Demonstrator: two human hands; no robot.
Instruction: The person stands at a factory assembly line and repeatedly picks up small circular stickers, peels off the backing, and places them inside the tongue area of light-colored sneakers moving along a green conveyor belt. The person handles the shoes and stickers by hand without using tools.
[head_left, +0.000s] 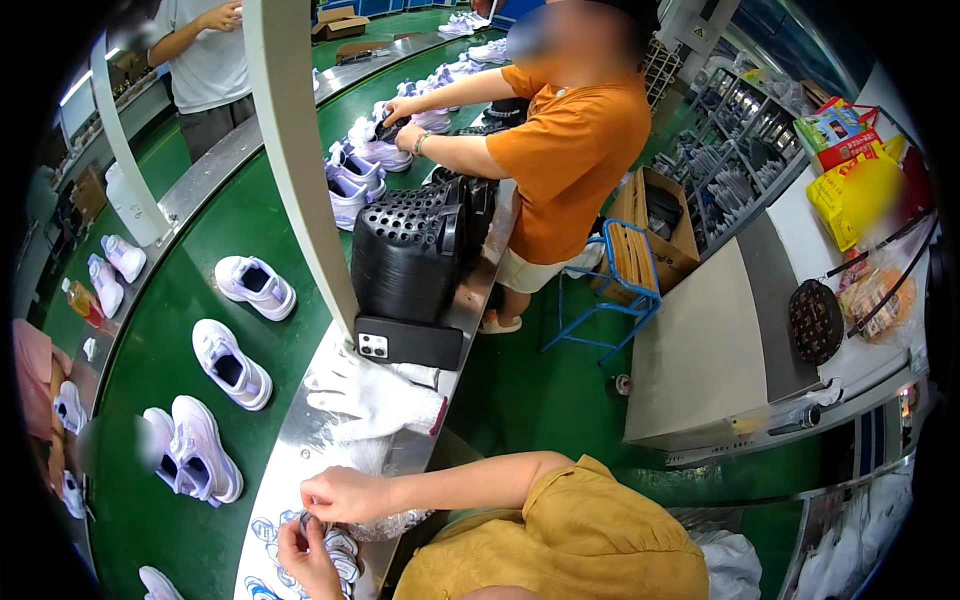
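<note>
Spanning the far left is a narrow metal ledge [222, 166] bearing white shoes [105, 285] and a bottle of amber liquid [82, 302], with a co-worker in pink [38, 375] below and another in white [208, 70] above. Next curves a green belt [150, 350] carrying white-and-lilac shoes [232, 365], some single, two side by side. A pale post [298, 170] rises at its inner edge. Alongside runs the shiny metal worktop [285, 455]. At its near end, the left hand [313, 566] and right hand [346, 495] meet, fingers of both drawn nearly together, pinching one small greyish piece [304, 521] above scattered blue-and-white oval pieces [342, 556]. Farther along lie white gloves [370, 402], a dark phone [412, 343] beside the post's foot, and a black perforated basket [400, 265]. To the right, a co-worker in orange [580, 140] reaches toward the belt; behind stand a blue-framed stool [632, 258], a cardboard box [638, 205], metal racks [735, 140] and a pale cabinet [700, 350] topped with bright bags [838, 195]. Green floor [540, 400] shows between.
</note>
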